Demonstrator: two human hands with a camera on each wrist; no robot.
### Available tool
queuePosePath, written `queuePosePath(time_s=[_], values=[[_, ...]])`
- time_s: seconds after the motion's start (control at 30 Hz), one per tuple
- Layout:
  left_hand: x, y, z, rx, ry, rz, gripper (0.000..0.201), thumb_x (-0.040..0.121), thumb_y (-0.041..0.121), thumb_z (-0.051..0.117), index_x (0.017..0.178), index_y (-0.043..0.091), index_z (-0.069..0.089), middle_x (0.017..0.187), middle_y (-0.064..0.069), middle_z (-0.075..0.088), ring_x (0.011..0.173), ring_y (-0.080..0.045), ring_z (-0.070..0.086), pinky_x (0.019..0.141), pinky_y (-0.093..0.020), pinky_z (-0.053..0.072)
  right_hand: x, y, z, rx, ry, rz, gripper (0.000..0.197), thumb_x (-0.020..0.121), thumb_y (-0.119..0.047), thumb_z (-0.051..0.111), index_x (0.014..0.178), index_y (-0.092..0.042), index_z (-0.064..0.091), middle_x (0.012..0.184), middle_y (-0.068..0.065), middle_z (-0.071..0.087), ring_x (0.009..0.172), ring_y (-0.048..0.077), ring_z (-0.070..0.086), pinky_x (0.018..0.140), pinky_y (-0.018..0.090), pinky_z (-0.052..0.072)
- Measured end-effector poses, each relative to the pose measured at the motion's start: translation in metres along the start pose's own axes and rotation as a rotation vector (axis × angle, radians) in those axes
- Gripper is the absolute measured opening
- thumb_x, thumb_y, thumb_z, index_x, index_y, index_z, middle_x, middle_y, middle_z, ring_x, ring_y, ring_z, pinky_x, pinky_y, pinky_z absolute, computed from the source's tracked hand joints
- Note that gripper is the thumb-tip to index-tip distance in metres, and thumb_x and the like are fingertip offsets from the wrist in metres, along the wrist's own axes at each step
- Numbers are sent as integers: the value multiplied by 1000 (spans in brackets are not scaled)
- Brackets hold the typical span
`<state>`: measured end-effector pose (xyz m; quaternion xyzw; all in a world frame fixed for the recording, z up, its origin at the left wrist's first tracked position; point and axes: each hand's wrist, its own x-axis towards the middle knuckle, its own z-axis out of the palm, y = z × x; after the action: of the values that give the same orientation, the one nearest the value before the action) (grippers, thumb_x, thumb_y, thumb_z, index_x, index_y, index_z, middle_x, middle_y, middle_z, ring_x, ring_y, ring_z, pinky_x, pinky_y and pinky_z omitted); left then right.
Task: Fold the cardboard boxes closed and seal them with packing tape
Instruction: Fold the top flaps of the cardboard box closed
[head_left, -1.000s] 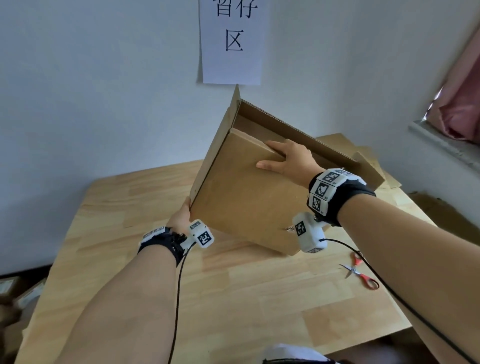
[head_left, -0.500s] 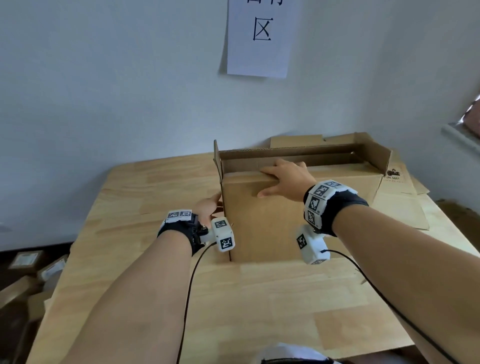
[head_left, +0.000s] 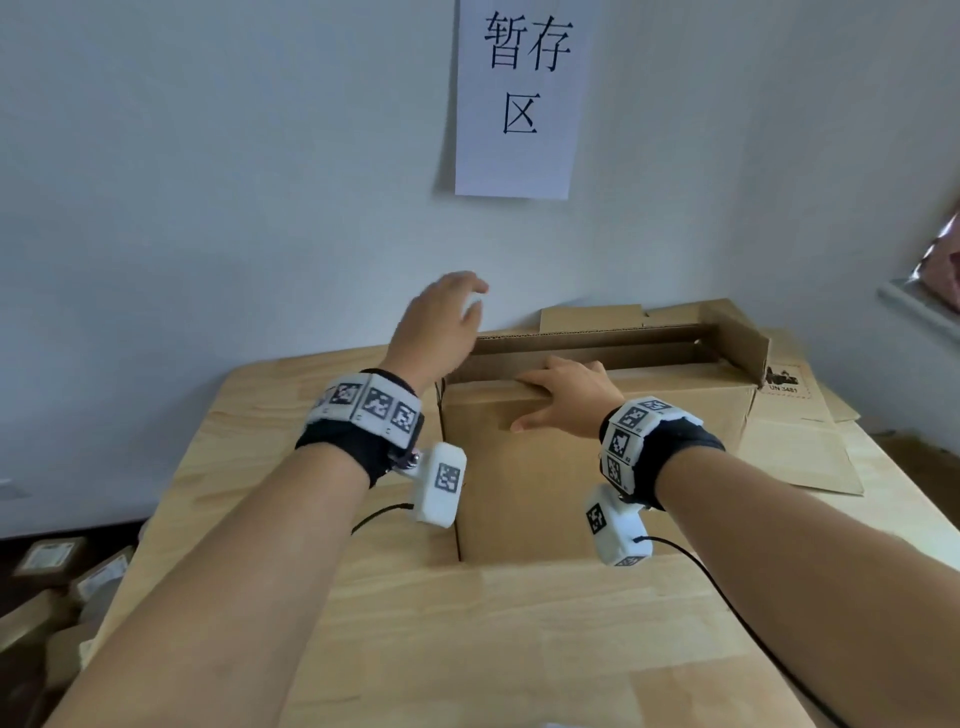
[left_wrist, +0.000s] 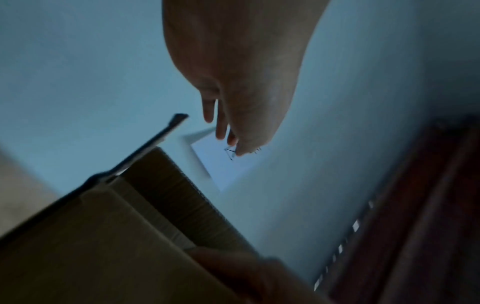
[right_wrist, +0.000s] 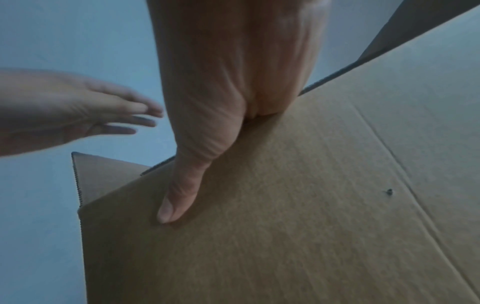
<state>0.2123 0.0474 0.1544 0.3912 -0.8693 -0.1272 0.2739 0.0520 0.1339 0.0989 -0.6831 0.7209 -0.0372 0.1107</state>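
The cardboard box (head_left: 587, 467) stood on the wooden table (head_left: 519, 649), near the wall. It looked light and stiff, creasing along its scored lines; its flaps were best taken by their free edges. The right hand (head_left: 563, 397) pressed flat on the near flap, thumb down the box's front. The left hand (head_left: 439, 325) hovered above the box's left corner, fingers spread, holding nothing.

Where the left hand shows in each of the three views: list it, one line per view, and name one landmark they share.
Head: left hand sits upper centre, raised open above the cardboard box, at its left end.
Left wrist: it hangs from the top centre, fingers pointing down towards the wall sign.
Right wrist: it enters at the left edge, fingers spread.
Shared landmark: the box's upright left end flap.
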Motion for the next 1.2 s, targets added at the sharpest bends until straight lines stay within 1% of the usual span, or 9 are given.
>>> queuePosePath(time_s=[0.13, 0.2, 0.3, 0.47, 0.7, 0.87, 0.93, 1.1, 1.2], values=[[-4, 21, 20, 325, -471, 17, 51, 101, 22, 35, 150, 20, 22, 160, 2, 7, 144, -19, 18, 114, -43, 17, -3, -1, 2, -10, 11, -2, 66, 74, -66, 59, 129, -31, 49, 114, 1, 50, 112, 21, 47, 95, 41, 31], [-6, 18, 31, 387, -581, 23, 57, 101, 26, 35, 153, 22, 11, 160, 1, -1, 146, -23, 11, 115, -47, 9, -3, 0, 2, -3, 17, 0, 67, 73, -64, 61, 129, -29, 47, 116, 1, 49, 114, 22, 46, 96, 41, 30], [-11, 3, 45, 334, -532, 16, 59, 100, 27, 36, 151, 34, 8, 160, 9, -4, 146, -23, 5, 116, -55, 2, -3, 2, 2, 20, 42, -8, 69, 73, -62, 63, 130, -28, 46, 117, 1, 46, 116, 22, 44, 101, 41, 29], [-18, 0, 49, 256, -164, 240, 34, 92, 16, 48, 124, 27, 56, 134, 5, 40, 122, -21, 40, 108, -39, 22, -6, 5, 2, 133, 107, -26, 61, 85, -60, 50, 137, -32, 40, 125, -1, 44, 125, 21, 38, 110, 40, 19], [0, 15, 35, 374, -543, 2, 50, 89, 54, 44, 129, 25, 50, 133, 6, 36, 126, -22, 37, 110, -48, 18, -8, 3, -12, 253, 206, -30, 61, 84, -38, 62, 139, -25, 38, 129, -2, 44, 128, 16, 35, 109, 31, 15], [16, 27, 17, 318, -704, -20, 61, 79, 38, 70, 131, 24, 42, 127, -1, 54, 115, -23, 51, 97, -43, 39, -10, 11, -35, 171, 246, -37, 47, 85, -33, 54, 131, -28, 46, 125, -5, 49, 122, 15, 41, 104, 34, 22], [16, 30, 13, 399, -625, 12, 52, 82, 34, 66, 128, 30, 42, 121, 0, 56, 112, -24, 53, 94, -48, 40, -16, 21, -42, 180, 351, 2, 37, 91, -41, 46, 124, -27, 54, 119, -5, 54, 117, 15, 45, 102, 35, 24], [7, 40, 22, 384, -569, 107, 49, 91, 7, 48, 137, 23, 43, 127, -8, 56, 111, -26, 54, 80, -31, 42, -36, 54, -55, 161, 723, 232, 30, 97, -30, 43, 122, -22, 56, 126, -1, 52, 121, 21, 40, 101, 37, 23], [4, 40, 29, 333, -617, 116, 64, 91, -5, 35, 143, 33, 37, 126, -10, 58, 101, -23, 57, 83, -32, 48, -46, 74, -62, 234, 704, 457, 36, 93, -24, 48, 129, -22, 49, 136, 1, 40, 128, 27, 32, 106, 42, 21]])
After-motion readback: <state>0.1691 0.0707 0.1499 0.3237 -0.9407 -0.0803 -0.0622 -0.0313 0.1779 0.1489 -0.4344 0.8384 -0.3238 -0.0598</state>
